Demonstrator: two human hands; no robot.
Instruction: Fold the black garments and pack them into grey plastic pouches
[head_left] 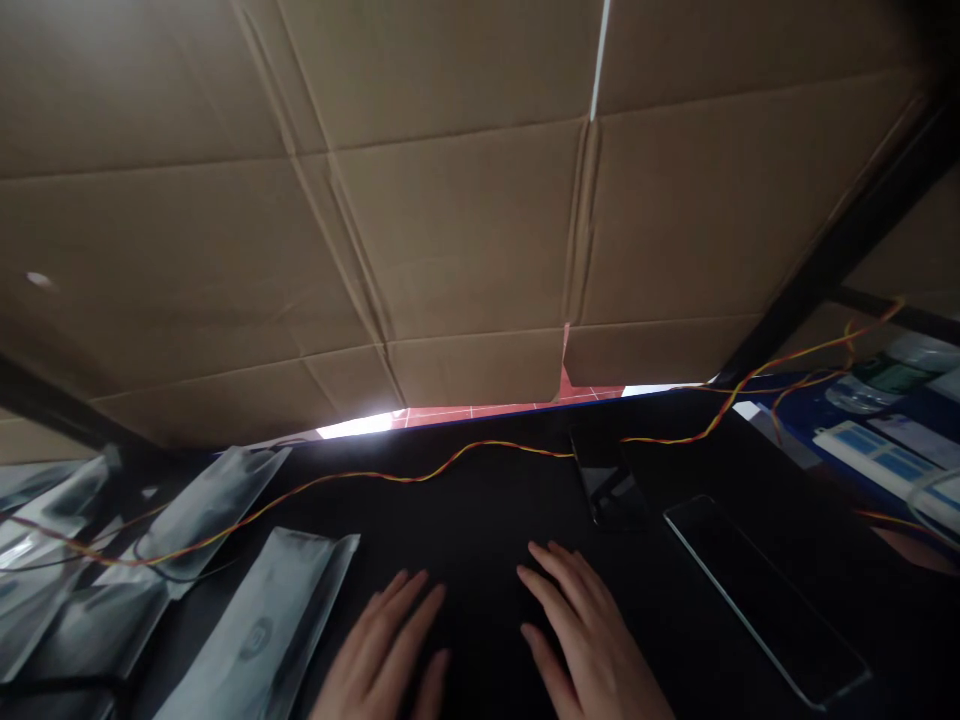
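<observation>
At the lower left, the frosted pouch (262, 620) could slide if the left hand (379, 655) sweeps outward; just beyond the right hand (589, 640), the dark phone (609, 485) could shift if the twisted wire (487, 443) beside it snags. From the bottom edge, both hands reach forward, palms down, fingers loosely spread, apparently holding nothing; tabletop (480, 520) contact is unclear

The left grip (384, 655) and right grip (585, 632) are cut off below, as is the plastic pouch (262, 615) beside the left. Beyond the right grip, the twisted wire (487, 443) is partly hidden by the phone (609, 485).
</observation>
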